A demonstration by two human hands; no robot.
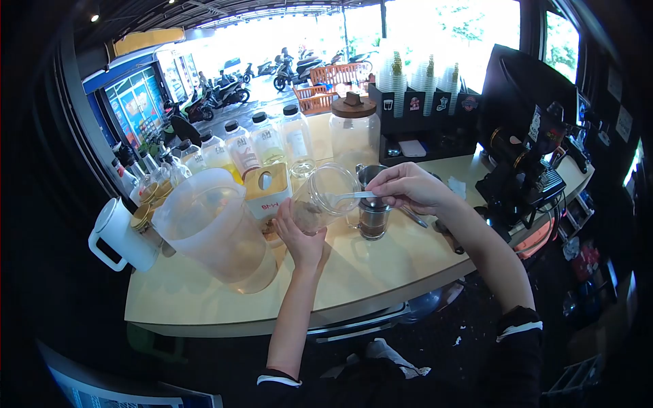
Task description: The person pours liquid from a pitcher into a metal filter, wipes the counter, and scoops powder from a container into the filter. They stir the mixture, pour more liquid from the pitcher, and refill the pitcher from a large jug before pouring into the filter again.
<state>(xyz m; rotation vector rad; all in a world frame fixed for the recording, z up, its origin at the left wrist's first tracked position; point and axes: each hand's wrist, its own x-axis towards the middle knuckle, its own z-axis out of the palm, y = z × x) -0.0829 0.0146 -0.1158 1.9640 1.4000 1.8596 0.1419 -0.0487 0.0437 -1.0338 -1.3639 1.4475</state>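
My left hand (299,236) is wrapped round a clear jar (318,198), which tilts with its open mouth toward the right. Some dark contents lie low in the jar. Pinched in my right hand (401,189) is a white spoon (354,195), its far end reaching into the jar's mouth. Just beyond and below the right hand stands a glass mug (373,221) with brown liquid in it and a dark metal piece on top. A box with a yellow top (266,183) is beside the left hand.
A large translucent pitcher (218,231) and a white jug (122,234) stand at the left. Bottles (271,139) line the back, near a wooden-lidded jar (354,136). Stacked cups (392,75) and a black machine (520,160) are at the right.
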